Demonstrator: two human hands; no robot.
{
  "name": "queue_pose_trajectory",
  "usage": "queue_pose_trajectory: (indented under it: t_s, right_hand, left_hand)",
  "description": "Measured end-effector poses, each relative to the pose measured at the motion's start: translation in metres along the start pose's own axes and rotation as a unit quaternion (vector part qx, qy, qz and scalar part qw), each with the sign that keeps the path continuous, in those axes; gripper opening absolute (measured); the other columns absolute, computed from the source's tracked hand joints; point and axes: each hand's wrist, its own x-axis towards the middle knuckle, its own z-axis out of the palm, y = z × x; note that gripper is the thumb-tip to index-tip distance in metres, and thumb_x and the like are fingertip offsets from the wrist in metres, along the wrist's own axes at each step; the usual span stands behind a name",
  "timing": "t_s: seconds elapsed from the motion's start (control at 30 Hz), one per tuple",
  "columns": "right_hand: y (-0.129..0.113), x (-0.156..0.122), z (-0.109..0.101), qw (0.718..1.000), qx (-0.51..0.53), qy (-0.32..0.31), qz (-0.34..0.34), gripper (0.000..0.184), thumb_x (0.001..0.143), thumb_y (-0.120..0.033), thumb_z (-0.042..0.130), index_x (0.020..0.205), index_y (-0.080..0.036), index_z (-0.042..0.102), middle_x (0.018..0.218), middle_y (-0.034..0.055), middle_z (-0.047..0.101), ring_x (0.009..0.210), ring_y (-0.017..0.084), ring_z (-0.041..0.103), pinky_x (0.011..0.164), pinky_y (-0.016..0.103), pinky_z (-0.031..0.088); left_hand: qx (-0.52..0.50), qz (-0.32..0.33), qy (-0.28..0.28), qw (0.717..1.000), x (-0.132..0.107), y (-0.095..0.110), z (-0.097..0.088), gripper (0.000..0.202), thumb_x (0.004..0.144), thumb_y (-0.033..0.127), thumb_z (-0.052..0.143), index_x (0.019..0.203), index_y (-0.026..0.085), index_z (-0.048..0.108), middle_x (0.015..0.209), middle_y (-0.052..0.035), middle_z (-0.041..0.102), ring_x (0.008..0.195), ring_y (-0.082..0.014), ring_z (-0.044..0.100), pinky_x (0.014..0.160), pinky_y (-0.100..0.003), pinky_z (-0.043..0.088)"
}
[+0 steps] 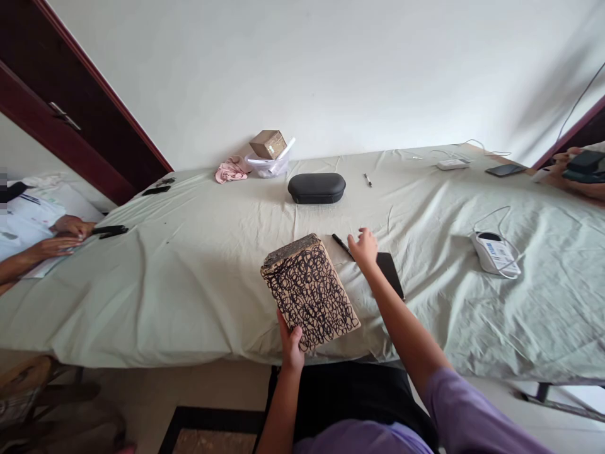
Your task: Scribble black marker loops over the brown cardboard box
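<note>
My left hand [290,345] grips the near edge of a brown cardboard box [309,291] covered in black scribbles, which rests on the cloth-covered table [189,277]. My right hand [363,248] hovers with fingers spread just right of a black pen [342,244], above a dark flat phone or tablet [390,272]. The right hand holds nothing.
A black oval case [316,188] lies further back, with a small pen [367,180] beside it. A small carton on a plastic bag [269,154] and pink cloth [230,169] sit by the wall. A white device with cable [496,252] is at right. Other people's hands [66,236] appear at both sides.
</note>
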Motion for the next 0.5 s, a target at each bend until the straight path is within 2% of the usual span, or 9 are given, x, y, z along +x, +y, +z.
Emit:
queue_pose_trajectory:
  t_s: [0.1,0.17,0.23,0.33,0.4,0.43,0.5]
  right_hand:
    - [0.038,-0.027,-0.019,0.994,-0.057,0.025,0.090,0.070,0.096,-0.054,0.057,0.148,-0.009,0.049,0.143,0.0277,0.058,0.136,0.047,0.052,0.108,0.057,0.039]
    - [0.058,-0.044,-0.023,0.989,-0.106,0.022,0.103,0.068,0.092,-0.052,0.063,0.143,-0.007,0.054,0.141,0.0286,0.058,0.133,0.049,0.054,0.106,0.057,0.040]
    - [0.070,-0.056,-0.023,0.985,-0.134,0.024,0.107,0.073,0.090,-0.054,0.068,0.143,-0.006,0.055,0.137,0.0305,0.059,0.130,0.049,0.057,0.105,0.057,0.039]
    - [0.074,-0.061,-0.024,0.981,-0.139,0.020,0.137,0.086,0.084,-0.063,0.075,0.144,-0.004,0.054,0.135,0.0352,0.061,0.129,0.050,0.060,0.107,0.060,0.039]
    - [0.075,-0.058,-0.028,0.982,-0.103,0.009,0.157,0.090,0.079,-0.065,0.080,0.140,-0.004,0.057,0.135,0.0370,0.062,0.131,0.050,0.061,0.109,0.062,0.040]
    - [0.077,-0.057,-0.031,0.985,-0.057,0.001,0.162,0.085,0.077,-0.062,0.083,0.135,-0.004,0.060,0.133,0.0367,0.064,0.131,0.050,0.061,0.109,0.062,0.042]
    - [0.080,-0.053,-0.036,0.984,0.079,-0.022,0.156,0.061,0.077,-0.049,0.085,0.118,-0.007,0.068,0.120,0.0323,0.071,0.125,0.048,0.066,0.103,0.060,0.050]
  left_hand:
    - [-0.003,0.038,-0.024,0.999,-0.002,0.005,0.007,0.100,0.068,0.062,0.077,0.157,0.026,0.050,0.162,-0.0127,0.055,0.154,-0.0379,0.047,0.129,-0.051,0.035]
    - [-0.005,0.062,-0.038,0.997,-0.004,0.010,0.013,0.097,0.070,0.060,0.079,0.156,0.026,0.051,0.162,-0.0122,0.055,0.154,-0.0376,0.047,0.129,-0.050,0.036]
    - [-0.008,0.074,-0.054,0.996,-0.006,0.016,0.020,0.095,0.071,0.058,0.081,0.155,0.026,0.052,0.161,-0.0123,0.056,0.154,-0.0379,0.047,0.128,-0.049,0.038]
    - [0.002,0.078,-0.077,0.994,-0.010,0.025,0.028,0.097,0.071,0.058,0.081,0.157,0.025,0.050,0.161,-0.0138,0.056,0.152,-0.0394,0.049,0.126,-0.049,0.040]
    - [0.015,0.079,-0.076,0.994,-0.011,0.029,0.031,0.096,0.072,0.058,0.080,0.157,0.024,0.049,0.161,-0.0144,0.056,0.153,-0.0392,0.048,0.125,-0.048,0.041]
    - [0.019,0.081,-0.074,0.994,-0.010,0.030,0.032,0.095,0.073,0.058,0.079,0.157,0.024,0.049,0.161,-0.0142,0.055,0.153,-0.0386,0.048,0.125,-0.048,0.041]
    - [0.023,0.088,-0.073,0.993,-0.005,0.032,0.034,0.090,0.076,0.055,0.077,0.156,0.025,0.049,0.162,-0.0136,0.055,0.154,-0.0368,0.047,0.126,-0.047,0.039]
